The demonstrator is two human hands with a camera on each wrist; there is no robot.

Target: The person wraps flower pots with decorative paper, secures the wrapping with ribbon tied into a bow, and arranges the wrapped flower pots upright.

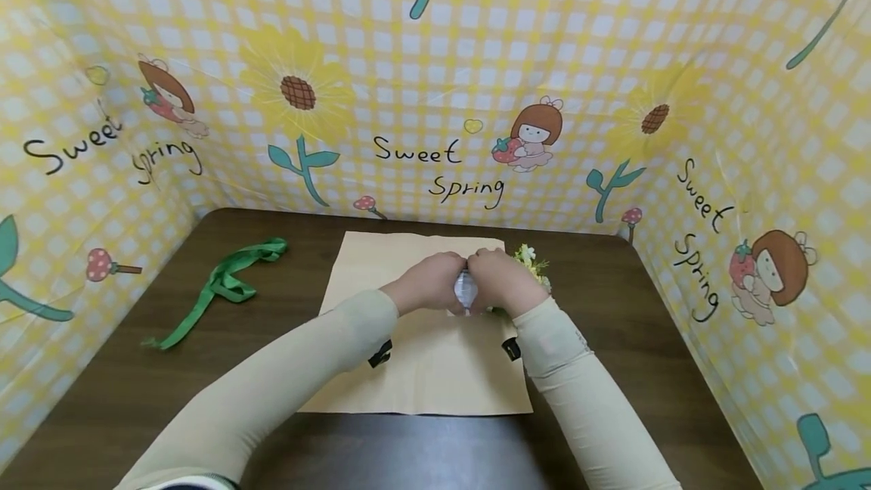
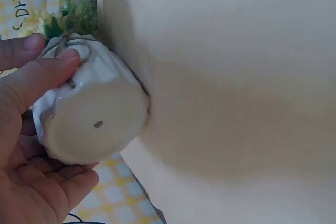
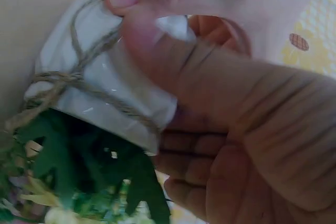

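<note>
Both hands hold a small white flower pot (image 2: 118, 111) tipped on its side over the paper. Its round base, with a small hole in it, faces the left wrist camera. My left hand (image 1: 432, 282) grips it with thumb on top and fingers below. On the other side, my right hand (image 1: 502, 278) also grips the pot, its thumb close to the left thumb in the right wrist view. Twine (image 3: 68, 80) is tied around the pot's neck. Green leaves (image 3: 94, 156) and small yellow and white flowers (image 1: 529, 259) stick out of it toward the right.
A sheet of tan paper (image 1: 422, 384) lies flat on the dark wooden table (image 1: 612, 308) under the hands. A loose green ribbon (image 1: 227, 278) lies at the left. A yellow checked cloth (image 1: 408, 89) encloses the back and sides.
</note>
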